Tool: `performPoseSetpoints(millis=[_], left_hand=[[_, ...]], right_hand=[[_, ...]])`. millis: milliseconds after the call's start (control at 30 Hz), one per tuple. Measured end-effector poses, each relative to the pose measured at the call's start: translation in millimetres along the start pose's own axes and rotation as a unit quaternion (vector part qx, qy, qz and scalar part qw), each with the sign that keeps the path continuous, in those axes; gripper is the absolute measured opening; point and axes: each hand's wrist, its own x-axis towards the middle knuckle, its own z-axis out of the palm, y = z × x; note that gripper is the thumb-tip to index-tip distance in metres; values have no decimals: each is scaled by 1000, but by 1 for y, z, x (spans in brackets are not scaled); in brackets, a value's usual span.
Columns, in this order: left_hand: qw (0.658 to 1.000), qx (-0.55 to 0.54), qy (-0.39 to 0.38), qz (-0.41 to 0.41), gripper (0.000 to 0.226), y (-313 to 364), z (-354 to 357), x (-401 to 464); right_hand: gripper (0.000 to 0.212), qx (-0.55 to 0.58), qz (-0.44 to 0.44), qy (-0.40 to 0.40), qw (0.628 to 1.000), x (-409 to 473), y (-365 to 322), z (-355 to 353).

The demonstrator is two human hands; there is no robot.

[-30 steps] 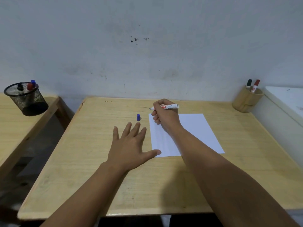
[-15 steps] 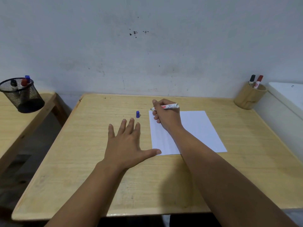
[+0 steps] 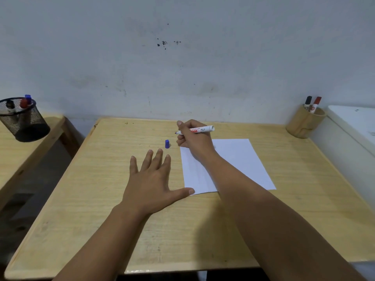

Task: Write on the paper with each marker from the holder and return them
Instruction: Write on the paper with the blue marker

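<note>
In the head view, the right hand (image 3: 192, 139) at frame centre grips an uncapped marker (image 3: 199, 130) above the top left corner of the paper (image 3: 235, 159), whose visible part looks blank; the blue cap (image 3: 167, 144) stands just left of it. The left hand (image 3: 151, 181) lies flat and empty, thumb touching the paper's near corner. Judging by this, writing has barely begun: two markers (image 3: 312, 102) wait in the wooden holder (image 3: 303, 124) at upper right.

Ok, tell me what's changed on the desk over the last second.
Almost nothing. The right hand still holds the uncapped marker at the paper's top left corner, and the left hand still lies flat on the desk, thumb at the sheet's near corner. The blue cap stands where it was. Only the camera view shifted slightly.
</note>
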Motion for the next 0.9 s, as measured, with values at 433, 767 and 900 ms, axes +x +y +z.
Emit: performPoseSetpoints(millis=[433, 767, 900], left_hand=[[997, -62, 17, -52, 112, 12, -2, 6], [997, -50, 22, -49, 120, 10, 0, 6], [997, -50, 22, -51, 120, 9, 1, 6]], right_hand=[[26, -20, 25, -31, 999, -9, -9, 0], [39, -75, 34, 74, 994, -14, -6, -8], [43, -74, 17, 96, 993, -12, -11, -4]])
